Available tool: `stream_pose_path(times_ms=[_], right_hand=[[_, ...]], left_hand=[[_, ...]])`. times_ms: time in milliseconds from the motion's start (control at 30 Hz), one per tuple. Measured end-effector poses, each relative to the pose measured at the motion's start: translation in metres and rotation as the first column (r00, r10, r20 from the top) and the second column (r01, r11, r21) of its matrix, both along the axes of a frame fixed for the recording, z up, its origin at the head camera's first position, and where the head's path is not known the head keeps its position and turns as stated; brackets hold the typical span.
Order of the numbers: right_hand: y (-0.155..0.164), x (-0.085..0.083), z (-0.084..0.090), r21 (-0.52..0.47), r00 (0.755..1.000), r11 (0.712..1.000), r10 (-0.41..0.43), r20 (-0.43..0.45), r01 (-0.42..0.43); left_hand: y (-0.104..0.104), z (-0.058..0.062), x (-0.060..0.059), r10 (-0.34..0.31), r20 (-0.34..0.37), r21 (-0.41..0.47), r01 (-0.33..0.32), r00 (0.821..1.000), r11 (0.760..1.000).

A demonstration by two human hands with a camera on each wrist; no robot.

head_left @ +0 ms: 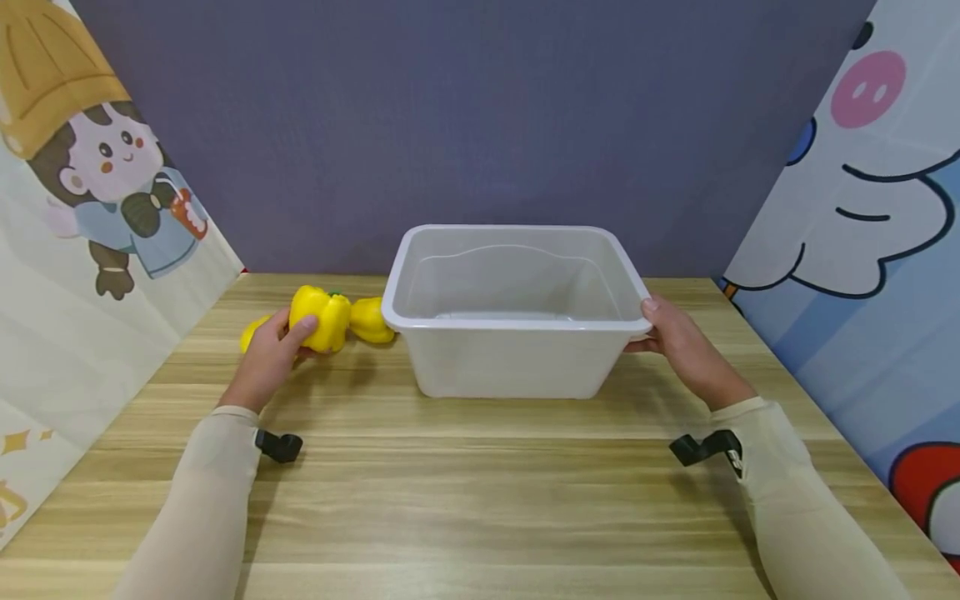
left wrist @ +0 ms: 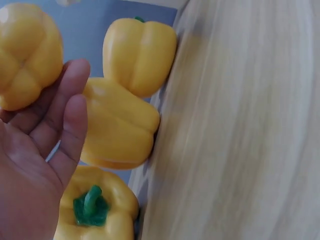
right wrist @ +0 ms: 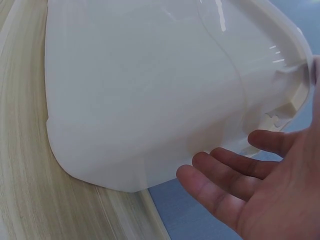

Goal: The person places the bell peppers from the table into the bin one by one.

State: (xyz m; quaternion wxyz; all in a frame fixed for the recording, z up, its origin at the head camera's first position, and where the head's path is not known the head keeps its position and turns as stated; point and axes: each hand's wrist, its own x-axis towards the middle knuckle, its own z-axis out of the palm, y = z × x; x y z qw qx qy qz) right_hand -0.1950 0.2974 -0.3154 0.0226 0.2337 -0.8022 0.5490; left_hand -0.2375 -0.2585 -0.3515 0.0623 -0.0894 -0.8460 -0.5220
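The table [head_left: 480, 467] has broad bare wood in front of the tub [head_left: 513, 329], running to its near edge; patterned walls close in on both sides. The tub, white and translucent, stands near the back wall with its rim free all round. At the tub's right rim the right hand [head_left: 678, 346] holds on, thumb over the lip, fingers [right wrist: 220, 175] slightly spread beneath it. Just left of the tub lie yellow peppers [head_left: 371, 321] bunched together. The left hand [head_left: 270, 354] rests on the nearest pepper [head_left: 322, 317], fingers [left wrist: 70, 115] together and loosely curved against it. No writing shows on anything.
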Motion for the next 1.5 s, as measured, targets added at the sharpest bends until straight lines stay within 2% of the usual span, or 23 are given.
stream_pose_path(times_ms=[400, 633, 1033, 1233, 1500], right_hand=[[0.000, 0.001, 0.000, 0.007, 1.000, 1.000, -0.011, -0.002, 0.011], [-0.001, 0.001, 0.000, 0.010, 1.000, 1.000, -0.014, 0.004, 0.014], [-0.003, 0.001, 0.000, 0.012, 1.000, 1.000, -0.010, 0.005, 0.010], [-0.003, 0.001, -0.001, -0.001, 1.000, 1.000, -0.011, 0.002, 0.011], [-0.003, 0.000, -0.002, -0.007, 1.000, 1.000, -0.011, -0.003, 0.010]], left_hand=[[0.008, 0.007, 0.001, 0.000, 0.032, 0.108, -0.004, 0.999, 0.994], [0.013, 0.008, 0.000, -0.041, 0.032, 0.187, 0.035, 0.999, 0.982], [0.018, 0.012, 0.000, -0.062, 0.001, 0.237, 0.060, 0.998, 0.970], [0.021, 0.014, 0.000, -0.078, 0.008, 0.270, 0.073, 0.997, 0.960], [0.026, 0.017, -0.001, -0.085, 0.009, 0.266, 0.079, 0.996, 0.961]])
